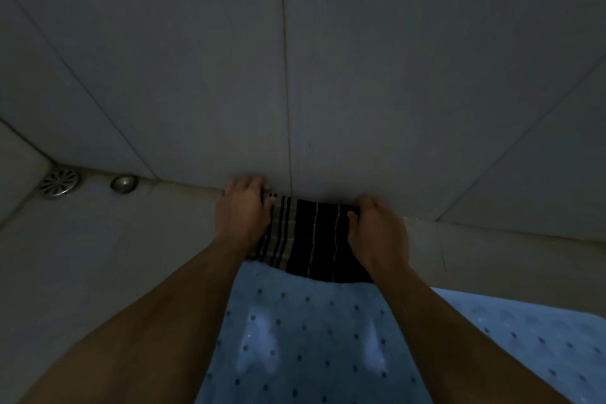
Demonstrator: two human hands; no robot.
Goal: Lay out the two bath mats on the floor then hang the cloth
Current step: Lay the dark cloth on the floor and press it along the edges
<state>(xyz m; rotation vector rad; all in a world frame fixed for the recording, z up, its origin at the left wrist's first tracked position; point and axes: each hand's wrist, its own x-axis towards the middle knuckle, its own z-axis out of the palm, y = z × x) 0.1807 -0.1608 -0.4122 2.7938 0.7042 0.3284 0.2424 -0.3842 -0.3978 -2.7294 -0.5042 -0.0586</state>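
Dim light, low view down at a wall-floor corner.

Striped fabric: dark, near black, with thin pale lines running away from the viewer and a band of broader tan and dark stripes at its left side. It lies between the two hands, its far edge at the foot of the wall. Whether it is a mat or the cloth, cannot tell.

Blue mat: light blue, rows of small dark dots, two pale glare patches. It is flat on the floor and runs under both forearms and out to the right. Its far end meets the fabric's near edge; overlap unclear.

Left hand: fingers curled over the fabric's far left corner, gripping it. Right hand: fingers curled, gripping the far right corner.

No brand, label or writing legible.

Edges: the wall rises directly beyond the fabric. A grout line runs up it just right of the left hand. Bare floor tile is on both sides. A round drain and a metal cap sit just beside each other at the wall's foot, well left of the hands.
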